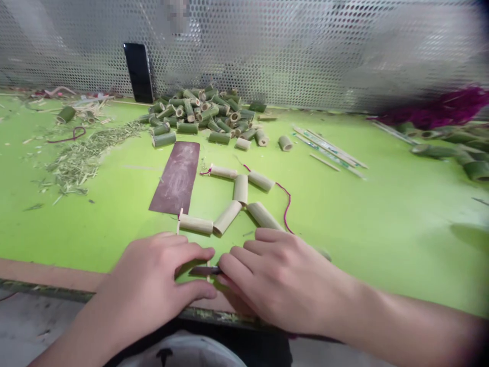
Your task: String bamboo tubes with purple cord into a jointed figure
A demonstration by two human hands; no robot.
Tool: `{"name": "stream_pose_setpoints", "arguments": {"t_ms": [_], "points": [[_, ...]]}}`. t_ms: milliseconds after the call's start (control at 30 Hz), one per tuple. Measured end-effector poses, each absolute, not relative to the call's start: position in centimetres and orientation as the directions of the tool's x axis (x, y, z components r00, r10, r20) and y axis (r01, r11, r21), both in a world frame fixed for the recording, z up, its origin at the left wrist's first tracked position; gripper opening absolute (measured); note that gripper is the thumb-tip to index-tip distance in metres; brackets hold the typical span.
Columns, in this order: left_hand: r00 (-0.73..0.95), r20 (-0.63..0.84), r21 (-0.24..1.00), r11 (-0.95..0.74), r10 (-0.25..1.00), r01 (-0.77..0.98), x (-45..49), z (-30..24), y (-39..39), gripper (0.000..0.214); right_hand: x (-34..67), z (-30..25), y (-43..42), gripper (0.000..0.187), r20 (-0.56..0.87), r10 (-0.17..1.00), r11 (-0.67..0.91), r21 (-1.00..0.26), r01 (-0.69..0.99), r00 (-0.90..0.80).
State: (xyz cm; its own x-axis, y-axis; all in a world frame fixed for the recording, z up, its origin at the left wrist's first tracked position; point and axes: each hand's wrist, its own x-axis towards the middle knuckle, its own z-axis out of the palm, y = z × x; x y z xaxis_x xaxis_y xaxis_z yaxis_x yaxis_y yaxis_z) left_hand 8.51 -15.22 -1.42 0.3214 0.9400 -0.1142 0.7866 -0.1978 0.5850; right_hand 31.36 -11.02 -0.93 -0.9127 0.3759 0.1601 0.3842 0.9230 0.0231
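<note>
My left hand (pixel 160 278) and my right hand (pixel 278 275) rest together at the near edge of the green table (pixel 382 219), fingertips almost meeting. Between them lies a small dark blade-like tool (pixel 204 270) with a thin pale stick crossing it; my right fingers pinch its end, and my left thumb and forefinger curl around it. Just beyond the hands lie several pale peeled bamboo tube pieces (pixel 229 216) strung on a purple cord (pixel 286 204).
A pile of green bamboo tube sections (pixel 202 114) sits at the back. A brown sandpaper sheet (pixel 176 177) lies left of the strung pieces. Shavings (pixel 82 155) cover the left side. Thin sticks (pixel 328 150), purple cord bundle (pixel 439 109), black phone (pixel 138 72) against perforated metal screen.
</note>
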Motion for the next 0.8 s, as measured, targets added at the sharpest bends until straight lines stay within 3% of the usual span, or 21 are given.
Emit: {"name": "stream_pose_setpoints", "arguments": {"t_ms": [100,800], "points": [[0.316,-0.115,0.581,-0.194,0.942,0.790,8.41,-1.50,-15.28,0.029,31.67,-0.99,-11.18,0.023,0.211,0.374,0.917,0.059,0.394,-0.903],[0.358,-0.132,0.620,-0.204,0.925,0.757,8.02,-1.84,-15.31,0.032,31.10,-0.86,-10.92,0.019,0.113,0.362,0.928,0.050,0.370,-0.925]]}}
